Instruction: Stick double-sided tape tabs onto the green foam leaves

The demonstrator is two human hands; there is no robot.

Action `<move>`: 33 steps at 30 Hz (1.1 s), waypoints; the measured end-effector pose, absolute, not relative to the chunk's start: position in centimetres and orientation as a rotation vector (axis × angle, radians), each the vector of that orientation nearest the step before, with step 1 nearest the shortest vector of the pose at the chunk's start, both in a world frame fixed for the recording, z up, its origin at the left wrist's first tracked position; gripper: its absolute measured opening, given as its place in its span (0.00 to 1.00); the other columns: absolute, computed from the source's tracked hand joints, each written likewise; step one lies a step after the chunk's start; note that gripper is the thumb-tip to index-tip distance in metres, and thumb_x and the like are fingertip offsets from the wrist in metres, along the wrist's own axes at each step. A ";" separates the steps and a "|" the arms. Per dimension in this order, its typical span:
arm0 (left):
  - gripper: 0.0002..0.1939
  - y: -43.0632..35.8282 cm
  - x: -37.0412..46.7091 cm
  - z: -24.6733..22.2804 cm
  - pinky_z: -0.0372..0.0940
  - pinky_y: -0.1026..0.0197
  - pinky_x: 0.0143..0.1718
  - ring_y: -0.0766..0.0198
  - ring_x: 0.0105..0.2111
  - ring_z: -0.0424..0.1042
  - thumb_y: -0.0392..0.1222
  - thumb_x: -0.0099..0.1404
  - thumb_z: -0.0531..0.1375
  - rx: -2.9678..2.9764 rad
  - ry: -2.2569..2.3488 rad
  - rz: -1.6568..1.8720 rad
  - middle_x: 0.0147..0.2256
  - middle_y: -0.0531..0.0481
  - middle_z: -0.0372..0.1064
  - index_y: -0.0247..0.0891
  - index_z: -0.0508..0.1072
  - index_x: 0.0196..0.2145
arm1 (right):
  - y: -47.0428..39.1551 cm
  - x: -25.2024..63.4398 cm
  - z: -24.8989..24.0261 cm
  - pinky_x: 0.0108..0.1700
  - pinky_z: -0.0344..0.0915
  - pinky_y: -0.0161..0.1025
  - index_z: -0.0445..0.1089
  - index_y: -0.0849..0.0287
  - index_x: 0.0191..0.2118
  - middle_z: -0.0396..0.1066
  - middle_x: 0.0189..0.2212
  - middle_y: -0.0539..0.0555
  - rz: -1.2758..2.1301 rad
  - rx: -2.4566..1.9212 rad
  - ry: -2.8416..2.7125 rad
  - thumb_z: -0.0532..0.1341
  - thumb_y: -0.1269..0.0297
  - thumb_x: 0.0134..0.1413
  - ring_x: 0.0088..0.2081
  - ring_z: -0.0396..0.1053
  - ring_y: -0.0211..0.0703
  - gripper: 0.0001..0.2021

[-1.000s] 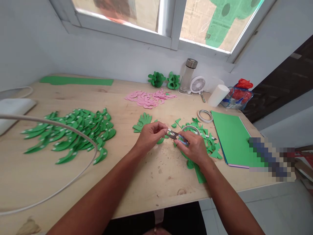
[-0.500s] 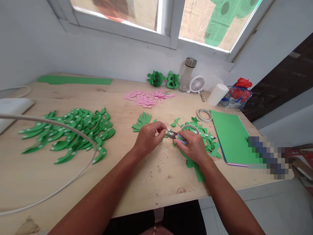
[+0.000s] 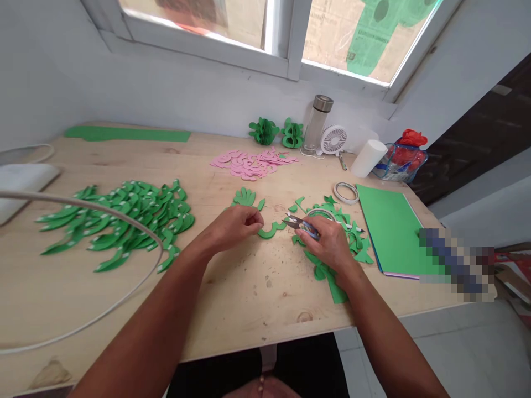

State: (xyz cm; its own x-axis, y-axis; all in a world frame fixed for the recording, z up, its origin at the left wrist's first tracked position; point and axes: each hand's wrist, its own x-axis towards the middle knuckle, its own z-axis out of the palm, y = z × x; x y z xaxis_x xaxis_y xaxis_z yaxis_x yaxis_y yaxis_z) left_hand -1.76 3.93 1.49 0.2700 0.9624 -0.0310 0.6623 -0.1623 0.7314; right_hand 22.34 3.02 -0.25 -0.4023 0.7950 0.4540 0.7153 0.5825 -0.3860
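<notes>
My right hand (image 3: 331,241) grips thread snips (image 3: 302,224) with blue handles, and their blades point left. A small white bit shows at the blade tips. The fingertips of my left hand (image 3: 236,229) are pinched together; what they hold, if anything, is too small to make out. Just right of those fingertips lies a curved green cut-out (image 3: 269,232). Behind my left hand is a green finger-shaped cut-out (image 3: 244,197). Green paper scraps (image 3: 354,243) surround my right hand, with a tape roll (image 3: 321,212) partly hidden among them.
A heap of green strips with white patches (image 3: 136,210) lies left, crossed by a pale cable (image 3: 155,260). Pink cut-outs (image 3: 249,165), folded green paper shapes (image 3: 264,131), a bottle (image 3: 317,124) and a fan (image 3: 333,141) stand behind. Green sheets (image 3: 398,232) lie right, beside another tape roll (image 3: 346,193).
My left hand has moved left, away from the snips' tips, uncovering the curved green cut-out. My right hand stays nearly in place with the snips.
</notes>
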 end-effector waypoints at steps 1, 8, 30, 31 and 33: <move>0.08 3.9 -1.8 1.5 0.52 0.64 0.23 0.65 0.21 0.62 0.40 0.52 0.54 1.930 1.489 0.563 0.19 0.54 0.64 0.39 0.71 0.21 | 3.0 22.4 -0.3 0.32 0.62 0.37 0.73 0.59 0.40 0.75 0.32 0.55 0.170 -1.197 -2.209 0.59 0.57 0.56 0.32 0.71 0.43 0.12; 0.07 4.3 -1.2 0.9 0.49 0.63 0.24 0.63 0.22 0.63 0.36 0.52 0.52 2.091 1.610 0.276 0.21 0.52 0.68 0.40 0.68 0.20 | 3.1 22.5 -0.1 0.33 0.61 0.37 0.73 0.58 0.40 0.75 0.31 0.55 0.171 -1.204 -2.198 0.58 0.57 0.57 0.32 0.70 0.43 0.12; 0.11 6.1 -1.6 1.0 0.58 0.64 0.22 0.63 0.17 0.67 0.37 0.49 0.51 1.959 1.559 0.104 0.15 0.51 0.68 0.41 0.65 0.13 | 2.8 22.5 0.1 0.35 0.63 0.38 0.74 0.59 0.40 0.75 0.33 0.56 0.184 -1.163 -2.155 0.58 0.57 0.57 0.34 0.71 0.44 0.13; 0.10 6.1 -1.6 1.0 0.58 0.65 0.22 0.63 0.17 0.67 0.37 0.49 0.51 1.952 1.558 0.096 0.15 0.50 0.68 0.40 0.65 0.13 | 2.8 22.5 0.1 0.34 0.63 0.38 0.74 0.59 0.40 0.75 0.33 0.56 0.184 -1.163 -2.155 0.58 0.57 0.57 0.34 0.71 0.44 0.13; 0.10 6.1 -1.5 1.1 0.58 0.65 0.22 0.63 0.17 0.68 0.37 0.49 0.51 1.931 1.560 0.084 0.16 0.50 0.69 0.40 0.65 0.14 | 2.8 22.5 0.1 0.34 0.63 0.38 0.74 0.59 0.40 0.75 0.33 0.56 0.186 -1.166 -2.157 0.58 0.57 0.57 0.34 0.71 0.45 0.13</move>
